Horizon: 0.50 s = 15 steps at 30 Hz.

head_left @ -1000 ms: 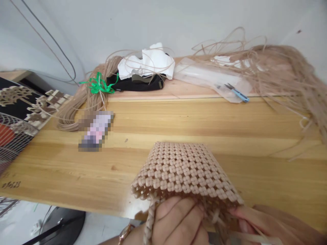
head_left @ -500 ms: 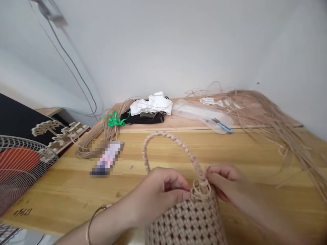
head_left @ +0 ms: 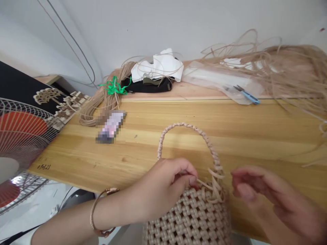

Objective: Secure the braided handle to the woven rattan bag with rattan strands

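The beige woven basket (head_left: 187, 217) of flat plastic strips is seen at the bottom centre of the frame, at the near edge of the light wooden table (head_left: 230, 129), its braided arched handle (head_left: 189, 136) rising above the rim. The left hand (head_left: 166, 189) is closed in a pinch on loose strip ends (head_left: 214, 183) where the handle's right foot meets the rim. The right hand (head_left: 258, 190), lower right, is blurred; its fingers are curled but nothing is seen in them, and it is held just beside the strip ends without touching. For a neat result, the strip ends are probably best kept taut and flat while they are tucked, with the rim steadied so the weave is not pulled out of shape. In the upper part of the frame, loose tan strips (head_left: 281, 64), blue-handled snips (head_left: 247, 95), a green-tied coil (head_left: 109, 92) and a white crumpled sheet (head_left: 158, 66) are seen. A wire-guarded fan (head_left: 17, 136) is seen at left.
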Each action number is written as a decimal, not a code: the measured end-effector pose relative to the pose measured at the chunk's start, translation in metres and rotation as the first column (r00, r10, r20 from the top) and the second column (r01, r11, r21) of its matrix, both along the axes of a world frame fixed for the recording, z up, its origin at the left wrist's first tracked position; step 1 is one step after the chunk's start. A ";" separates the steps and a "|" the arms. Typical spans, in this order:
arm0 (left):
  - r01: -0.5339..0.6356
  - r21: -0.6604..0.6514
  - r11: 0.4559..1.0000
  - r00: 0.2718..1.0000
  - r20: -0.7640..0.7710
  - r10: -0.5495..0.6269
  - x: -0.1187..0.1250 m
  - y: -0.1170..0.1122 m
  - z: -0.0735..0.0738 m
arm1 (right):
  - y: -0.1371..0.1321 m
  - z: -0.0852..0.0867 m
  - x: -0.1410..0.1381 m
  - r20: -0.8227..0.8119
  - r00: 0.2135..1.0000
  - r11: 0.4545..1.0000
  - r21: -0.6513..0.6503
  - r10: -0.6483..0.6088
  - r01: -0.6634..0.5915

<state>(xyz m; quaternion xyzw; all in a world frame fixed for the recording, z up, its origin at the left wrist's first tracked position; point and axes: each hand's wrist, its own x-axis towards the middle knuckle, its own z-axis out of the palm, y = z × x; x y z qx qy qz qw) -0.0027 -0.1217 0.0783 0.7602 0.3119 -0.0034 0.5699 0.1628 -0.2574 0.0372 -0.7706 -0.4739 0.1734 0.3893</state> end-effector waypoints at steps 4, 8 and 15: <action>0.002 -0.035 0.999 1.000 0.019 -0.001 0.001 -0.002 0.003 | -0.003 0.002 -0.010 0.214 0.973 0.996 -0.011 0.086 -0.085; -0.007 -0.127 0.992 0.997 0.074 0.016 0.000 -0.005 0.004 | 0.000 -0.007 -0.013 -0.015 0.993 0.992 -0.023 0.120 -0.120; 0.116 -0.011 0.993 0.991 0.071 -0.115 -0.001 -0.005 0.005 | 0.004 -0.008 -0.011 -0.229 0.961 0.988 0.021 0.155 -0.154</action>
